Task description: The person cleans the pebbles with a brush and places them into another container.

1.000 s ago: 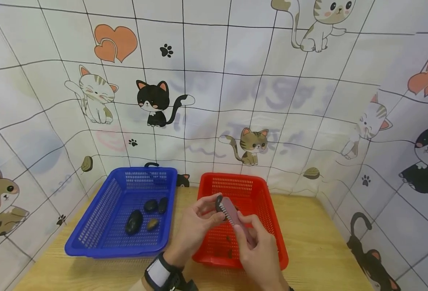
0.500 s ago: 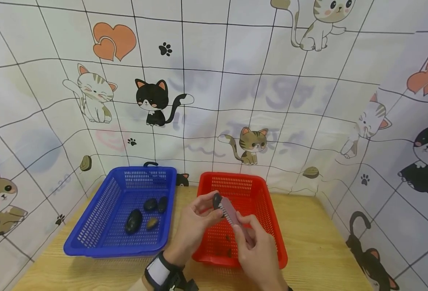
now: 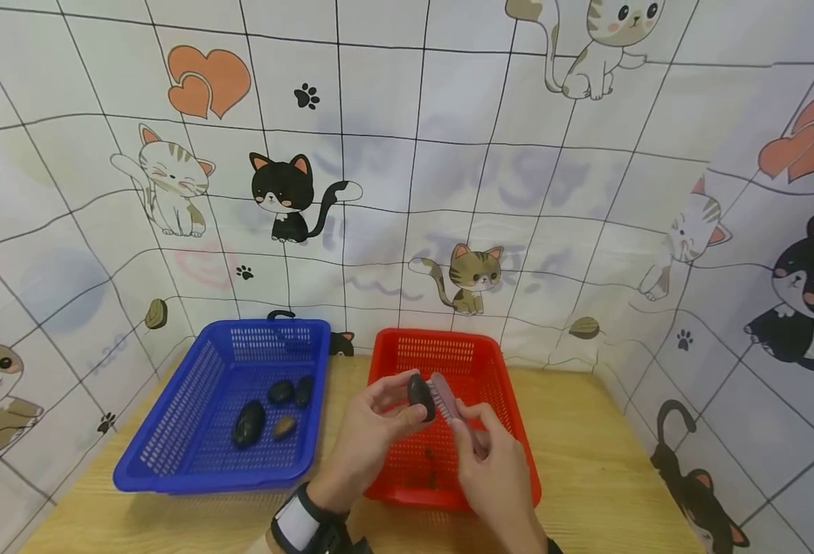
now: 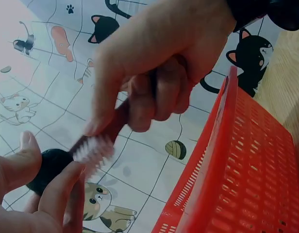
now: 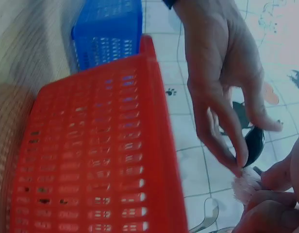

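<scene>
Over the red basket (image 3: 448, 492), my left hand (image 3: 368, 438) pinches a dark, smooth stone (image 3: 421, 395) between thumb and fingers. My right hand (image 3: 497, 469) grips a mauve brush (image 3: 446, 394) by its handle, the pale bristles turned toward the stone. In the left wrist view the brush's bristles (image 4: 94, 154) overlap the fingertips at the edge of the dark stone (image 4: 48, 170). The right wrist view shows the stone (image 5: 254, 145) held at its ends, with the bristles (image 5: 246, 188) close below it.
A blue basket (image 3: 126, 462) on the left holds several stones, mostly dark, one brownish (image 3: 285, 427). Small dark bits (image 3: 431, 465) lie in the red basket. Both stand on a wooden table (image 3: 580, 462) before a cat-print sheet (image 3: 379, 177).
The stone has turned so that more of its broad face shows. The brush has shifted slightly right of it and swung more upright. The whole head view has drifted slightly.
</scene>
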Demonstrator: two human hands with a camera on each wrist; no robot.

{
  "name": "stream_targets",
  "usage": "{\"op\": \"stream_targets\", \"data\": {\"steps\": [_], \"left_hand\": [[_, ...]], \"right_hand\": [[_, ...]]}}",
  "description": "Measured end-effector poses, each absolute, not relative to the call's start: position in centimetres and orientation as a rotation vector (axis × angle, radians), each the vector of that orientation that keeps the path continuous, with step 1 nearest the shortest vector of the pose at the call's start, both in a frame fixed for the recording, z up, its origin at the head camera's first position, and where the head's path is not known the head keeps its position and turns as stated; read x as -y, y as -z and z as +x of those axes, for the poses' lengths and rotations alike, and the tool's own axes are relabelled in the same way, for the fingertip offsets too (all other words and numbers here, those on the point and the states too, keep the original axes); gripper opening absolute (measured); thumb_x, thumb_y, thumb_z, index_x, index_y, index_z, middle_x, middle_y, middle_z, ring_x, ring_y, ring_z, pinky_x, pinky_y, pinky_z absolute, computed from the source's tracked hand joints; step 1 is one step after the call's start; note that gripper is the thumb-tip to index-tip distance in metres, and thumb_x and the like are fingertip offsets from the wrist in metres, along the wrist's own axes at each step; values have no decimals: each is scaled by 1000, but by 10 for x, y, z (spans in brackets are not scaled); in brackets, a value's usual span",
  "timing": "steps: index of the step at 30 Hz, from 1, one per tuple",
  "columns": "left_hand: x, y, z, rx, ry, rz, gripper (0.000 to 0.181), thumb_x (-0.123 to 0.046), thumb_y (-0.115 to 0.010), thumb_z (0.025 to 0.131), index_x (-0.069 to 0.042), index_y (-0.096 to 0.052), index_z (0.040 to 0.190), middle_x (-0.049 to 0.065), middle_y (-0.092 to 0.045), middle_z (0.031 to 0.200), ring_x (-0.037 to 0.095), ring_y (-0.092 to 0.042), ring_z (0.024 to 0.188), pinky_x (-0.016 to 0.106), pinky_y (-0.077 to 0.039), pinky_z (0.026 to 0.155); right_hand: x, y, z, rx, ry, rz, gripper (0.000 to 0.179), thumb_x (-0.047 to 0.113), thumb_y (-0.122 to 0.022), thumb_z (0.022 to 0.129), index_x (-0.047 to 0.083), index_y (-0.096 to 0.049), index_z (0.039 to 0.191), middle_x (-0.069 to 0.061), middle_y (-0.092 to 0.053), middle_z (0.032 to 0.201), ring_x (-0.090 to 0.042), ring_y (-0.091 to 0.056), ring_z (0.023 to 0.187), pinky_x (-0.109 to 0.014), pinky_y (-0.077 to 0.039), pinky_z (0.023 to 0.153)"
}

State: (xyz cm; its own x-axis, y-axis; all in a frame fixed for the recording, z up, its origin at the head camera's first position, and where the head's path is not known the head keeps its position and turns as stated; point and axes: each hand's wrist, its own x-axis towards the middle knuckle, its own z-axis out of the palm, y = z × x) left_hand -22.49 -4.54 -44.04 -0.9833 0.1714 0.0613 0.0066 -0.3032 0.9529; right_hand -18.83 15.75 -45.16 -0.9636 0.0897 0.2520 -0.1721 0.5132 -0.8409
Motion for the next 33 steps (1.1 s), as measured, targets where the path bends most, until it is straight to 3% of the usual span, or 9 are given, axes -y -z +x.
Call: {"op": "stream_targets", "data": {"steps": [5, 12, 17, 18, 21, 24, 27, 29, 33], "left_hand": [[46, 441, -225, -1784, -2476, 207, 61, -8, -87, 105, -8, -67, 163, 26, -70, 160, 36, -80, 137, 37, -71, 107], [44, 446, -224, -1784, -2367, 276, 64, -12, -88, 105, -11, -64, 165, 24, -69, 161, 43, -74, 146, 44, -70, 111], [46, 442, -225, -1743, -2459, 265, 62, -5, -86, 105, -7, -65, 164, 28, -69, 158, 43, -77, 143, 41, -71, 106], [47, 441, -226, -1739, -2479, 253, 61, -4, -85, 105, -7, -65, 163, 27, -70, 157, 41, -78, 141, 39, -72, 105], [49, 440, -228, -1734, -2513, 220, 60, -3, -85, 106, -8, -67, 162, 24, -74, 153, 34, -82, 134, 35, -72, 104], [51, 440, -228, -1747, -2493, 224, 60, -6, -86, 106, -10, -67, 162, 19, -78, 150, 29, -84, 130, 34, -71, 105], [53, 441, -228, -1776, -2445, 264, 61, -9, -87, 105, -12, -67, 163, 16, -79, 152, 30, -83, 132, 37, -70, 110], [55, 442, -227, -1793, -2409, 297, 62, -16, -90, 104, -13, -68, 162, 17, -78, 153, 32, -82, 134, 40, -69, 112], [56, 443, -226, -1766, -2382, 392, 70, -27, -96, 98, -12, -69, 161, 21, -75, 156, 34, -80, 138, 40, -70, 112]], "right_hand": [[-149, 450, -177, 2404, -1576, 139, 22, 23, -78, 114, 23, -74, 136, 1, -66, 77, -2, -43, 53, -20, -37, 48], [-146, 442, -182, 2343, -1438, 228, 24, 21, -79, 113, 21, -75, 136, 11, -51, 63, 1, -36, 50, -20, -35, 47], [-151, 441, -181, 2373, -1372, 211, 22, 19, -79, 113, 18, -76, 135, 9, -44, 61, 1, -33, 50, -19, -29, 48], [-151, 442, -177, 2389, -1390, 198, 22, 19, -79, 113, 19, -75, 135, 8, -47, 63, 0, -35, 51, -19, -30, 49], [-148, 443, -166, 2418, -1399, 178, 20, 27, -75, 116, 25, -76, 136, 8, -75, 82, -1, -46, 58, -20, -37, 52], [-143, 443, -159, 2399, -1300, 214, 16, 31, -71, 118, 30, -77, 133, 12, -79, 92, 0, -48, 62, -21, -40, 54], [-139, 441, -161, 2336, -1117, 280, 12, 27, -75, 116, 27, -79, 127, 17, -69, 77, 4, -39, 58, -19, -34, 52], [-137, 440, -166, 2285, -1019, 310, 15, 21, -80, 112, 24, -80, 127, 18, -53, 66, 7, -32, 56, -16, -29, 50], [-139, 436, -177, 2195, -962, 338, 21, 13, -83, 108, 16, -80, 129, 19, -47, 64, 9, -29, 55, -14, -25, 49]]}}
